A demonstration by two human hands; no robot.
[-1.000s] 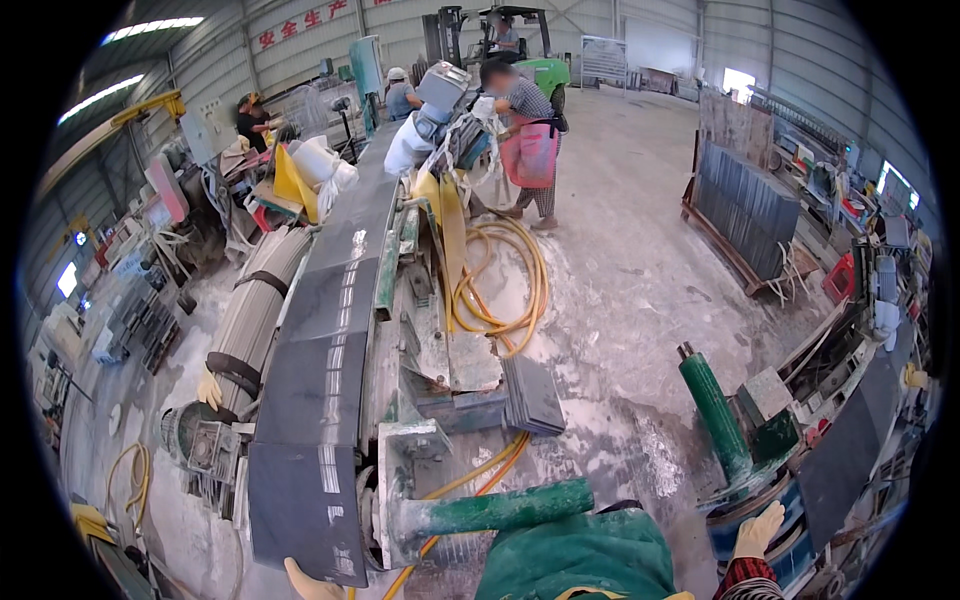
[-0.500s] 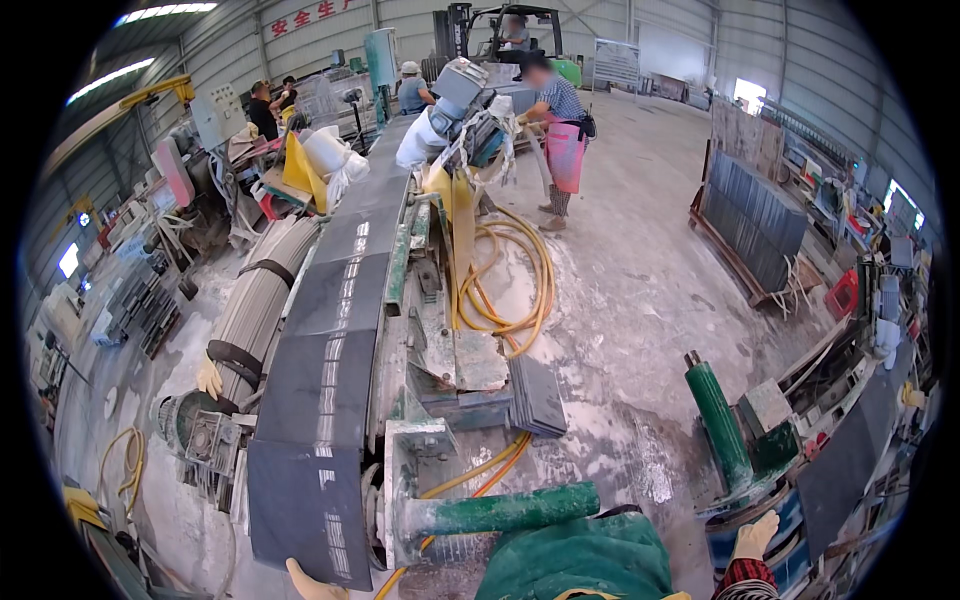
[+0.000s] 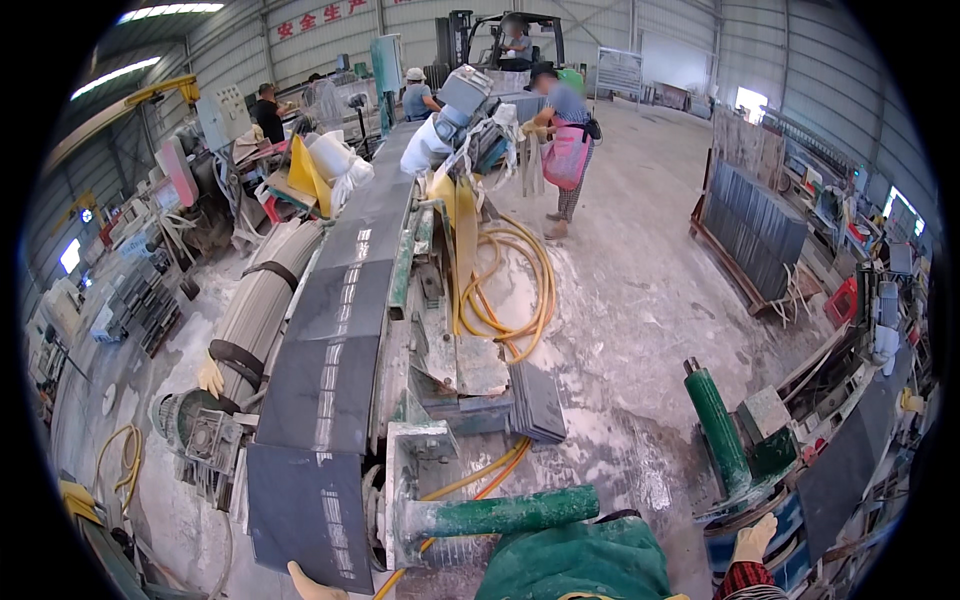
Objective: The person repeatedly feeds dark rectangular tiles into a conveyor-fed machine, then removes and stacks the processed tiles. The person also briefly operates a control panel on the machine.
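Both hands gloved, low in frame. Left hand [image 3: 312, 583] at the bottom edge, fingertips touching the near end of the dark stone slab [image 3: 303, 510]; only part of the hand shows, can't tell its spread, nothing held. Right hand [image 3: 752, 540] at lower right, fingers loosely spread, empty, just beside the blue drum [image 3: 770, 545] under the upright green roller [image 3: 718, 428].

Between the hands: green apron [image 3: 575, 560], and just above it a horizontal green roller [image 3: 510, 512] on a dusty metal frame.

More dark slabs [image 3: 330, 355] run end to end up the conveyor line, away from the camera. Right of the line: small stack of grey tiles [image 3: 536, 402], then coiled yellow hose [image 3: 510, 290] on the white dusty floor [image 3: 640, 300].

Far end: a person in a pink apron [image 3: 565, 150] stands by the machine head; forklift [image 3: 505, 40] behind. Rack of grey slabs [image 3: 750, 225] well apart on the right.
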